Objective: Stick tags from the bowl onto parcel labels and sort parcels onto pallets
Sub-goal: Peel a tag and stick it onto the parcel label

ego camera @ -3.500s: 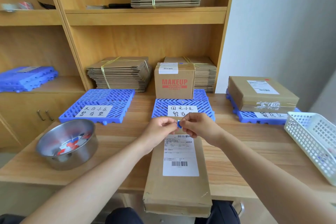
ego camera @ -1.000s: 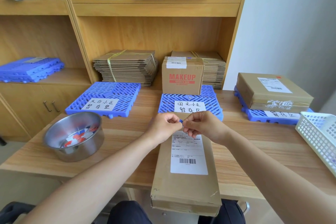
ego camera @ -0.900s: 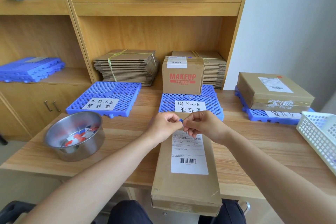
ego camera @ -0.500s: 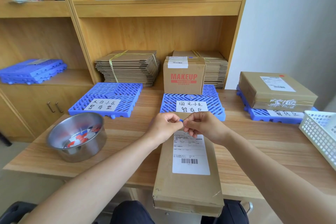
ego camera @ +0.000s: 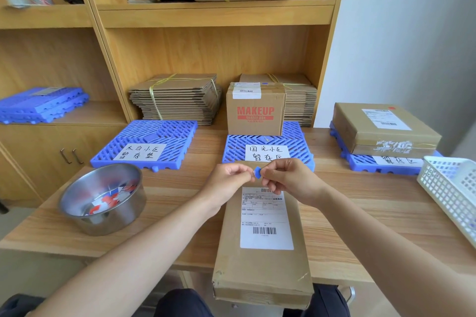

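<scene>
Left hand [ego camera: 229, 176] and right hand [ego camera: 287, 180], both pinched on a blue tag [ego camera: 257, 172] mid-frame above the label [ego camera: 266, 219]. Could fold onto itself or cling to skin if fumbled.

We count three blue pallets [ego camera: 167, 131] on the counter [ego camera: 360, 213], three parcels [ego camera: 260, 265], three tied bundles of flat cardboard [ego camera: 177, 98], one steel bowl [ego camera: 108, 222], one white basket [ego camera: 453, 188], one blue tag [ego camera: 257, 171] and two hands [ego camera: 226, 180]; the shelf's spare pallets [ego camera: 43, 104] look like two or three.
</scene>
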